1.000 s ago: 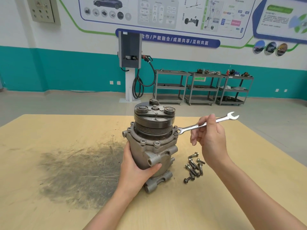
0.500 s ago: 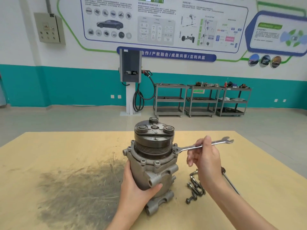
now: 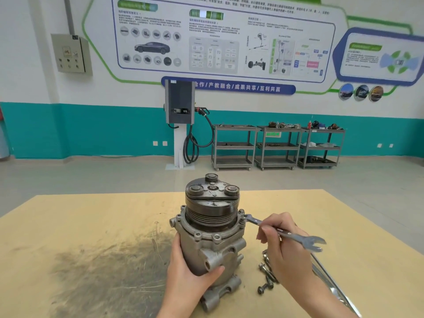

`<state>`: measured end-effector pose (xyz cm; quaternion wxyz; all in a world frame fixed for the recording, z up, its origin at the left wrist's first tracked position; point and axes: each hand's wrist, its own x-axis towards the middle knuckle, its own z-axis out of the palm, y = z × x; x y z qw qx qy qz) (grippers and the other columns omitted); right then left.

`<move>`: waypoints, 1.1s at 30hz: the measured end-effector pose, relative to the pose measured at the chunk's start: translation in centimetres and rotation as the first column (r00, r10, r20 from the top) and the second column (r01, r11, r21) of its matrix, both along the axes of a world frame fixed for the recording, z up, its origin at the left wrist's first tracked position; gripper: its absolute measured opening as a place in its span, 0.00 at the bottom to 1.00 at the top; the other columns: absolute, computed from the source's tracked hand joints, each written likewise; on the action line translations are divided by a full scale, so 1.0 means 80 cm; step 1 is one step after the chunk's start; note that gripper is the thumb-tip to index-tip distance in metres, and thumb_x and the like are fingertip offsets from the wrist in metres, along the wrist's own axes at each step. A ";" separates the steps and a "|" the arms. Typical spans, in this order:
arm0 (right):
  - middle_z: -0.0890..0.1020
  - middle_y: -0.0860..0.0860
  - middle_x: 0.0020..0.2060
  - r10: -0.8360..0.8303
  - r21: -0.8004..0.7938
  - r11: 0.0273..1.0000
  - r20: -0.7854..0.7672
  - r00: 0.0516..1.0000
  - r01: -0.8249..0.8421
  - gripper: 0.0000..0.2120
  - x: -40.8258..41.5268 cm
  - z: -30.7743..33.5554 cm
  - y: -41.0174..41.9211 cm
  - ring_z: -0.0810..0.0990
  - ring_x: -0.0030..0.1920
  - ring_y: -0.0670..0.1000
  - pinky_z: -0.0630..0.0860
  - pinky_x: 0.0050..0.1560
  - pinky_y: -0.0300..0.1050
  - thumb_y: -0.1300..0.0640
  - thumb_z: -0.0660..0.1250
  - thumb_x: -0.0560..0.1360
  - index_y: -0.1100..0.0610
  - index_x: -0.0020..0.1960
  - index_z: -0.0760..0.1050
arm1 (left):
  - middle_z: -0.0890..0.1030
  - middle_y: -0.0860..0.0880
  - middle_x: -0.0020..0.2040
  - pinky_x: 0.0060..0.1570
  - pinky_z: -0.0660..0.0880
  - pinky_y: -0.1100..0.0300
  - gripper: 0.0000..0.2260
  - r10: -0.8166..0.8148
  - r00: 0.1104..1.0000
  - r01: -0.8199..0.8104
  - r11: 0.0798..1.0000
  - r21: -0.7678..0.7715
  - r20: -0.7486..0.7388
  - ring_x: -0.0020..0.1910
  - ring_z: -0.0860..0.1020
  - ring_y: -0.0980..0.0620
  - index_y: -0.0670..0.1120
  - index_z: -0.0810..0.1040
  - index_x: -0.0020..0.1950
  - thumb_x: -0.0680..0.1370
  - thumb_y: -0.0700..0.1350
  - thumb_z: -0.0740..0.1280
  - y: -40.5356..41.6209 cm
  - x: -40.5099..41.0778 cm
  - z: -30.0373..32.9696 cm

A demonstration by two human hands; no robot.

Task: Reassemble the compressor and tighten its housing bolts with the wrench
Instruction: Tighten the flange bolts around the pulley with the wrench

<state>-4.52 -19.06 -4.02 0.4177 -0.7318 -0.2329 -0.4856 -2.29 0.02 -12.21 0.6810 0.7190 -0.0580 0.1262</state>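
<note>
bench (image 3: 80, 226): tan top, with a dark smudged patch left of the compressor.
compressor (image 3: 211, 235): upright on the bench, pulley end up.
left hand (image 3: 190, 274): grip wrapped around the compressor's lower body.
right hand (image 3: 286, 251): right of the compressor, grip pinching the wrench shank.
wrench (image 3: 284, 232): one end on a housing bolt (image 3: 241, 212) at the compressor's right flange, the open end pointing away right.
loose bolts (image 3: 266, 278): on the bench right of the compressor's base, partly behind the right hand.
</note>
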 end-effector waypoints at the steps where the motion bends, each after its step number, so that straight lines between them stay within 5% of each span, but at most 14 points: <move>1: 0.75 0.40 0.30 0.038 0.052 0.998 0.004 0.999 -0.038 0.07 0.001 0.002 0.000 0.75 0.29 0.41 0.72 0.30 0.35 0.50 0.58 0.79 0.45 0.43 0.71 | 0.68 0.70 0.61 0.63 0.68 0.59 0.53 0.004 1.000 -0.004 1.000 0.004 0.000 0.61 0.71 0.60 0.66 0.54 0.71 0.58 0.46 0.85 0.000 0.001 0.000; 6: 0.78 0.55 0.27 0.158 0.331 0.938 -0.152 0.976 -0.100 0.14 0.014 0.016 -0.002 0.76 0.25 0.50 0.73 0.30 0.42 0.46 0.52 0.81 0.47 0.41 0.70 | 0.68 0.71 0.60 0.61 0.68 0.60 0.52 0.014 1.000 -0.014 1.000 0.005 0.015 0.56 0.72 0.67 0.67 0.54 0.68 0.59 0.45 0.85 0.000 0.002 -0.002; 9: 0.77 0.56 0.24 0.348 0.474 0.862 -0.298 0.889 -0.179 0.24 0.028 0.014 -0.008 0.76 0.25 0.53 0.75 0.29 0.43 0.43 0.50 0.83 0.60 0.42 0.69 | 0.69 0.71 0.60 0.60 0.68 0.62 0.51 0.015 1.000 -0.015 1.000 0.001 0.021 0.55 0.70 0.73 0.66 0.55 0.69 0.59 0.44 0.85 -0.001 0.002 -0.003; 14: 0.76 0.57 0.25 0.540 0.661 0.731 -0.408 0.737 -0.170 0.22 0.050 0.019 -0.018 0.75 0.25 0.53 0.74 0.27 0.43 0.45 0.51 0.82 0.61 0.42 0.70 | 0.69 0.72 0.59 0.51 0.69 0.71 0.49 0.024 0.999 -0.025 1.000 0.015 0.039 0.52 0.70 0.80 0.67 0.56 0.68 0.60 0.44 0.85 -0.001 0.002 -0.006; 17: 0.74 0.57 0.24 0.584 0.707 0.694 -0.444 0.680 -0.134 0.22 0.060 0.021 -0.023 0.73 0.24 0.53 0.72 0.26 0.43 0.47 0.49 0.84 0.60 0.42 0.69 | 0.68 0.71 0.60 0.57 0.68 0.65 0.51 0.017 0.999 -0.017 1.000 -0.002 0.030 0.54 0.69 0.75 0.66 0.55 0.69 0.59 0.44 0.85 -0.001 0.001 -0.005; 22: 0.70 0.55 0.21 0.637 0.733 0.666 -0.465 0.615 -0.136 0.22 0.068 0.024 -0.027 0.69 0.21 0.52 0.69 0.25 0.42 0.47 0.48 0.85 0.59 0.41 0.68 | 0.73 0.73 0.57 0.52 0.69 0.71 0.47 0.005 0.999 -0.005 1.000 -0.004 0.034 0.54 0.71 0.80 0.70 0.60 0.64 0.58 0.44 0.84 0.000 0.001 -0.006; 26: 0.69 0.53 0.21 0.648 0.724 0.677 -0.499 0.575 -0.134 0.22 0.075 0.028 -0.030 0.67 0.20 0.52 0.66 0.27 0.44 0.47 0.48 0.85 0.59 0.41 0.67 | 0.72 0.70 0.62 0.63 0.70 0.59 0.48 -0.016 1.000 0.017 1.000 -0.025 0.021 0.58 0.70 0.77 0.72 0.59 0.65 0.56 0.51 0.84 -0.001 -0.007 0.002; 29: 0.68 0.52 0.20 0.667 0.718 0.685 -0.551 0.501 -0.123 0.22 0.079 0.037 -0.033 0.66 0.20 0.51 0.64 0.28 0.45 0.47 0.47 0.85 0.58 0.40 0.67 | 0.73 0.65 0.65 0.67 0.71 0.53 0.48 -0.017 0.999 0.018 0.999 -0.030 0.030 0.64 0.72 0.67 0.73 0.59 0.65 0.53 0.57 0.82 -0.002 -0.014 0.008; 33: 0.66 0.52 0.20 0.686 0.709 0.698 -0.621 0.380 -0.102 0.22 0.085 0.051 -0.032 0.64 0.20 0.50 0.63 0.28 0.43 0.48 0.48 0.85 0.58 0.39 0.67 | 0.74 0.60 0.68 0.71 0.69 0.47 0.53 -0.035 0.999 0.035 0.999 -0.023 0.025 0.68 0.72 0.57 0.61 0.59 0.75 0.55 0.55 0.82 -0.002 -0.017 0.009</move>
